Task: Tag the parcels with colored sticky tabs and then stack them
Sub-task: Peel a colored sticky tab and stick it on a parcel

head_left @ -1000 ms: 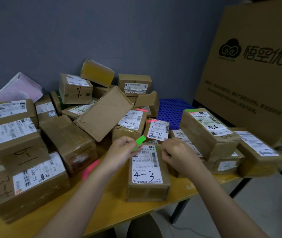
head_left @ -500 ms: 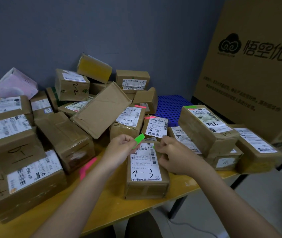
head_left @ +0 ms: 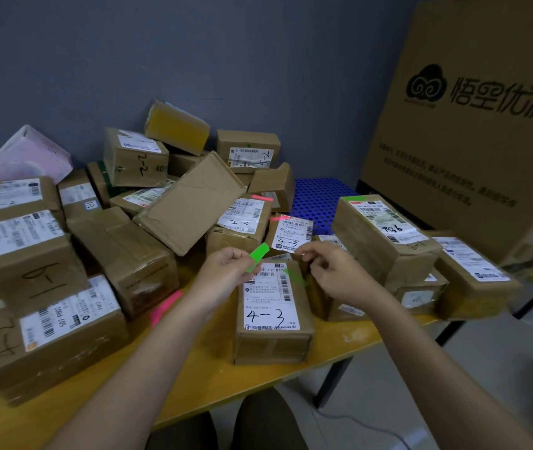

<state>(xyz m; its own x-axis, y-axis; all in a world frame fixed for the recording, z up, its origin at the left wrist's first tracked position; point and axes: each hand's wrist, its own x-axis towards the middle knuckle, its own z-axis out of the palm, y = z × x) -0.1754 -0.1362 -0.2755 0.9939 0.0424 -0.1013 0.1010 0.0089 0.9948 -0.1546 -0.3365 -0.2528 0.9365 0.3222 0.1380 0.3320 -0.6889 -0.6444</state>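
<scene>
A brown parcel marked "4-3" [head_left: 271,306] lies on the yellow table [head_left: 193,381] in front of me. My left hand [head_left: 226,274] pinches a pad of green sticky tabs [head_left: 258,254] just above the parcel's far left corner. My right hand [head_left: 333,271] hovers over its far right corner with fingers loosely curled and nothing seen in them. A green tab [head_left: 294,276] sits on the parcel's top edge beside that hand. A pink tab strip [head_left: 164,306] lies on the table by my left forearm.
Several brown parcels [head_left: 128,254] are piled to the left and behind. Two behind carry pink tabs [head_left: 262,198]. A green-tabbed parcel [head_left: 385,235] tops a small stack on the right. A large printed carton [head_left: 470,125] stands at right, a blue perforated mat [head_left: 317,199] behind.
My right hand has lifted off the parcel's far edge and moved slightly right, leaving a green tab showing there. My left hand holds the green pad in much the same place.
</scene>
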